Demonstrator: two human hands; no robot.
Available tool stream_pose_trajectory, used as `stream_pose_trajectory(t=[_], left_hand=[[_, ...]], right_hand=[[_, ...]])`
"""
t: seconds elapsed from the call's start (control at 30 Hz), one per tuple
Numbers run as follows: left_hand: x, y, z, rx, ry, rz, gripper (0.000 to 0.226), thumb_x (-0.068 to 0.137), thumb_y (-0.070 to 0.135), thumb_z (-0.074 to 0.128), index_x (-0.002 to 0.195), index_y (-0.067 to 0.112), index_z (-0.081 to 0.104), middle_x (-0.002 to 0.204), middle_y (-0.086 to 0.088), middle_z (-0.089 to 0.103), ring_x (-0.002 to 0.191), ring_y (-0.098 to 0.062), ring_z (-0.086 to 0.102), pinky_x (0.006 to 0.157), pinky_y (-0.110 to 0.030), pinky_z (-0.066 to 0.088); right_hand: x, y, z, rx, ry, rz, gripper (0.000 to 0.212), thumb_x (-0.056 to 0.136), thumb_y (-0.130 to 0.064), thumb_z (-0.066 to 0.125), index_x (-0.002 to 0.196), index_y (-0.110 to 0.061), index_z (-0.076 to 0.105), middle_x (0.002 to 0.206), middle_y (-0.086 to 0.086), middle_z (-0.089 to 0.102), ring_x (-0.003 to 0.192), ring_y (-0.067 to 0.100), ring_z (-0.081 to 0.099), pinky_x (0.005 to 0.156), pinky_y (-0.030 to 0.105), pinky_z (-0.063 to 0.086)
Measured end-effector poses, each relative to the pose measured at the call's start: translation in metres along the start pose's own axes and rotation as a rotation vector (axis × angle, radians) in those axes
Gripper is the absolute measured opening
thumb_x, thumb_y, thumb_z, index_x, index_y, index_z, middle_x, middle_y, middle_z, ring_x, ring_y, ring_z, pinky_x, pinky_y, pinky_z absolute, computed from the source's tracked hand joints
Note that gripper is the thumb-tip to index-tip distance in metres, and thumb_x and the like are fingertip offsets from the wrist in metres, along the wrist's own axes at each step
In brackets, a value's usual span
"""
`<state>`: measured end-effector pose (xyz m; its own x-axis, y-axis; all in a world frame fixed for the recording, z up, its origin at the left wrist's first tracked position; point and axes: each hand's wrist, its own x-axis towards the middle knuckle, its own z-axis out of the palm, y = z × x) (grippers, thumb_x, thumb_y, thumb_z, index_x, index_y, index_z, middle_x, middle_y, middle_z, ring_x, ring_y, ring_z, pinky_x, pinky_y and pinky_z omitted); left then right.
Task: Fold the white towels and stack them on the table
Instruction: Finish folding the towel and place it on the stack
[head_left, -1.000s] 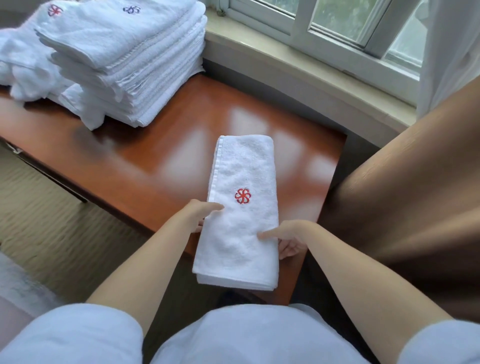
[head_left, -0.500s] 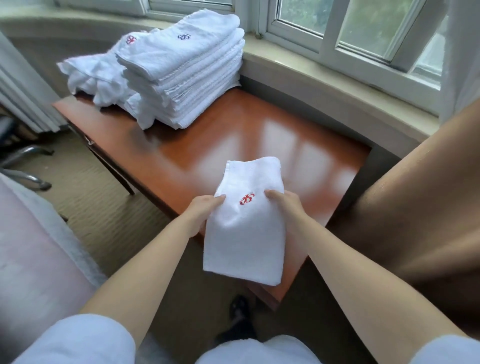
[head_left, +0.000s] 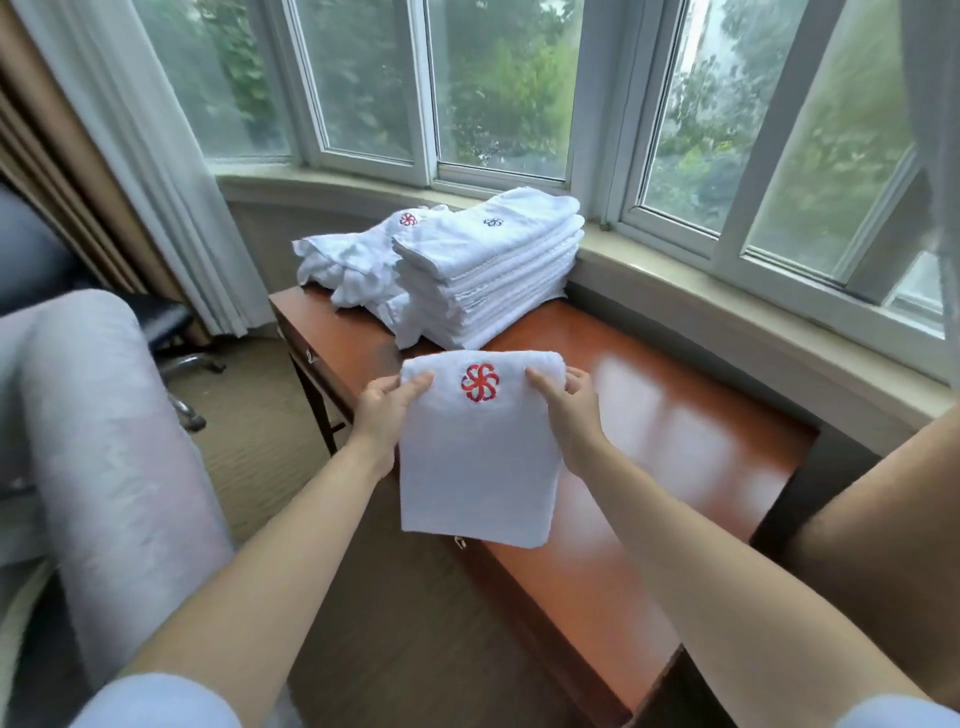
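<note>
The folded towel (head_left: 480, 457) is held up above the table (head_left: 675, 441), pinched at its upper corners by the left hand (head_left: 387, 410) and right hand (head_left: 569, 410); the towel stack (head_left: 488, 275) is seen behind.

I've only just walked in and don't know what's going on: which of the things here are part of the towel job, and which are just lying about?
Part of the job:
- folded towel, held by left hand and right hand
- stack of folded towels
- heap of unfolded towels
- wooden table

Just lying about:
- curtain
- office chair
- windowsill
</note>
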<state>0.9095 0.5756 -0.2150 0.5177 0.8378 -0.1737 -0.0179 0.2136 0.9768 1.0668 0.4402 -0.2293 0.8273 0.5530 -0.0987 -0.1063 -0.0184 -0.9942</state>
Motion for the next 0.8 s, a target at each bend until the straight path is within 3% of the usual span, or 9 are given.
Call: stream_pose_trajectory(t=[0.07,0.13,0.23,0.33,0.47,0.6,0.67,0.73,0.8], left_hand=[[0.020,0.017,-0.011,-0.032,-0.028,0.065,0.010,0.085,0.019,0.072,0.083,0.011,0.075,0.087,-0.007,0.075,0.072,-0.020,0.071,0.058,-0.027,0.056],[0.041,0.034,-0.021,-0.058,-0.056,0.108,0.020,0.085,0.015,0.071,0.101,0.004,0.072,0.100,-0.011,0.073,0.082,-0.023,0.070,0.065,-0.029,0.058],[0.072,0.051,-0.041,-0.068,-0.099,0.143,0.020,0.086,0.011,0.068,0.105,0.005,0.071,0.094,-0.007,0.075,0.076,-0.014,0.071,0.060,-0.018,0.053],[0.106,0.064,-0.057,-0.055,-0.059,0.143,0.016,0.084,0.014,0.071,0.095,0.002,0.074,0.085,-0.007,0.075,0.070,-0.014,0.069,0.056,-0.016,0.052],[0.153,0.070,-0.075,-0.078,0.009,0.116,0.016,0.084,0.016,0.072,0.086,0.001,0.073,0.085,-0.012,0.073,0.069,-0.020,0.067,0.059,-0.024,0.054],[0.209,0.084,-0.095,-0.070,0.073,0.133,0.011,0.084,0.019,0.072,0.084,0.008,0.074,0.082,-0.008,0.074,0.066,-0.017,0.068,0.055,-0.024,0.053],[0.235,0.093,-0.104,-0.095,0.099,0.153,0.009,0.085,0.017,0.070,0.082,0.010,0.075,0.084,-0.008,0.074,0.068,-0.019,0.068,0.060,-0.026,0.054],[0.260,0.106,-0.110,-0.108,0.130,0.164,0.012,0.087,0.015,0.069,0.076,0.013,0.075,0.084,-0.007,0.075,0.069,-0.019,0.069,0.061,-0.027,0.055],[0.283,0.116,-0.117,-0.084,0.173,0.172,0.012,0.086,0.016,0.069,0.076,0.014,0.075,0.084,-0.008,0.074,0.069,-0.020,0.068,0.061,-0.026,0.053]], right_hand=[[0.016,-0.015,0.021,-0.030,0.019,-0.049,0.035,0.085,-0.036,0.072,0.110,-0.017,0.056,0.127,0.002,0.045,0.122,0.019,0.047,0.102,0.043,0.046],[0.034,-0.027,0.044,-0.061,0.052,-0.106,0.027,0.084,-0.036,0.073,0.099,-0.022,0.056,0.124,0.001,0.043,0.119,0.017,0.046,0.101,0.041,0.045],[0.059,-0.042,0.077,-0.051,0.091,-0.146,0.051,0.083,-0.032,0.074,0.126,-0.023,0.049,0.127,-0.001,0.034,0.108,0.010,0.049,0.091,0.030,0.045],[0.086,-0.049,0.108,0.010,0.032,-0.165,0.056,0.086,-0.023,0.071,0.137,-0.018,0.048,0.136,0.003,0.040,0.115,0.017,0.054,0.095,0.034,0.047],[0.118,-0.046,0.145,0.014,-0.046,-0.128,0.015,0.088,-0.022,0.069,0.098,-0.012,0.069,0.121,0.019,0.060,0.099,0.025,0.063,0.089,0.044,0.051],[0.162,-0.045,0.190,-0.029,-0.072,-0.148,0.043,0.086,-0.034,0.069,0.082,0.006,0.057,0.087,0.012,0.052,0.077,0.021,0.052,0.071,0.038,0.045],[0.185,-0.047,0.215,-0.044,-0.083,-0.173,0.042,0.084,-0.042,0.067,0.070,-0.010,0.043,0.079,0.002,0.042,0.071,0.015,0.044,0.067,0.036,0.038],[0.207,-0.050,0.236,-0.035,-0.122,-0.178,0.043,0.085,-0.046,0.065,0.070,-0.019,0.035,0.079,-0.003,0.038,0.070,0.014,0.040,0.065,0.035,0.036],[0.227,-0.052,0.255,-0.010,-0.198,-0.152,0.038,0.089,-0.044,0.063,0.080,-0.012,0.046,0.093,0.008,0.052,0.085,0.026,0.054,0.079,0.048,0.047]])
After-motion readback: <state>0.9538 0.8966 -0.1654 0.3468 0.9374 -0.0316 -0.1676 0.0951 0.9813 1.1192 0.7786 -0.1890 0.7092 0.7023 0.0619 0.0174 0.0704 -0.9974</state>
